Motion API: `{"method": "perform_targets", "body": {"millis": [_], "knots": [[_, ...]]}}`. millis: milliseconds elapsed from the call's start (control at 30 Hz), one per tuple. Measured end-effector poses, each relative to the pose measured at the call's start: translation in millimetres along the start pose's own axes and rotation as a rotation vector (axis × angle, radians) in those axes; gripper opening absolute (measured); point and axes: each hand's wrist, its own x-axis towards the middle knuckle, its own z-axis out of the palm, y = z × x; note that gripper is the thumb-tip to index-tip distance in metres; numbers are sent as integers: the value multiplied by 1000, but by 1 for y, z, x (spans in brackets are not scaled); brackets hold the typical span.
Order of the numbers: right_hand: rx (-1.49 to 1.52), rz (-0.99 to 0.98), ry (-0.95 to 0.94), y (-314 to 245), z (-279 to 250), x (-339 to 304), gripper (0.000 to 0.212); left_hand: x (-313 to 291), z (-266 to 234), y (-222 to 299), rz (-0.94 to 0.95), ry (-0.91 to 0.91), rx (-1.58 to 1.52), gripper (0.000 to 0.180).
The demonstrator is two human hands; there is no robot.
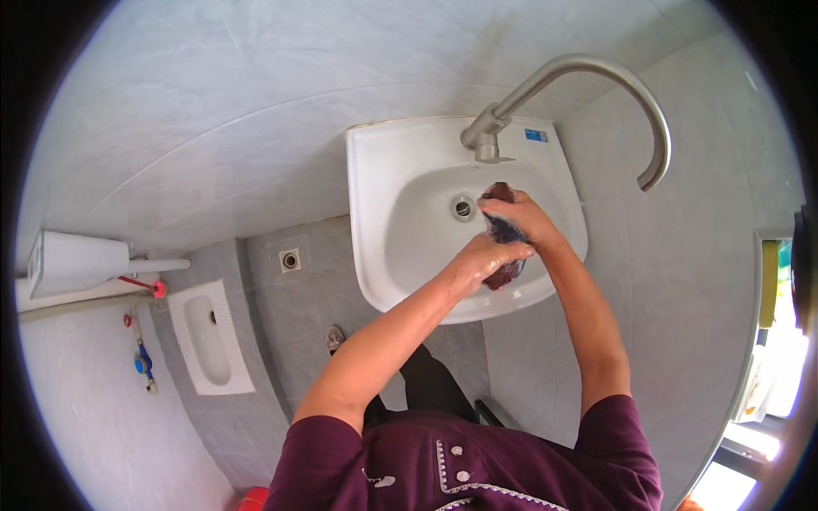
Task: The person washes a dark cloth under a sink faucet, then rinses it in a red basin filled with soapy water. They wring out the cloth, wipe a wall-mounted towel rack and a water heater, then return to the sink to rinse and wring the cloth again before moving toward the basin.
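Observation:
Over the white washbasin (400, 247) I hold a bunched, wet-looking dark cloth (504, 230), maroon at both ends and navy in the middle; its exact kind does not show. My left hand (487, 257) is closed round its lower part, wet and glistening. Higher up and to the right, my right hand (526, 217) grips the upper part, fingers wrapped over it. A little whitish foam seems to cling to the cloth. Just left of it lies the round metal drain (463, 208), uncovered.
A brushed-metal tap (486, 136) stands at the basin's back, its tall curved spout (660, 128) swung right, away from the bowl. At left are a squat toilet (209, 336), a white cistern (81, 264) and a floor drain (290, 260). The tiled wall (682, 255) rises close on the right.

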Motion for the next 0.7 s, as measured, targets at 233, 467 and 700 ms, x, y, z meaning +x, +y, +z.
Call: {"method": "perform_targets", "body": {"millis": [233, 467, 700], "knots": [[-513, -209, 190, 51, 28, 28, 29, 26, -27, -46, 164, 388, 811, 46], [-485, -178, 314, 79, 40, 36, 46, 13, -38, -57, 53, 577, 1097, 80], [39, -598, 503, 17, -3, 40, 36, -36, -46, -23, 60, 645, 920, 77]]}}
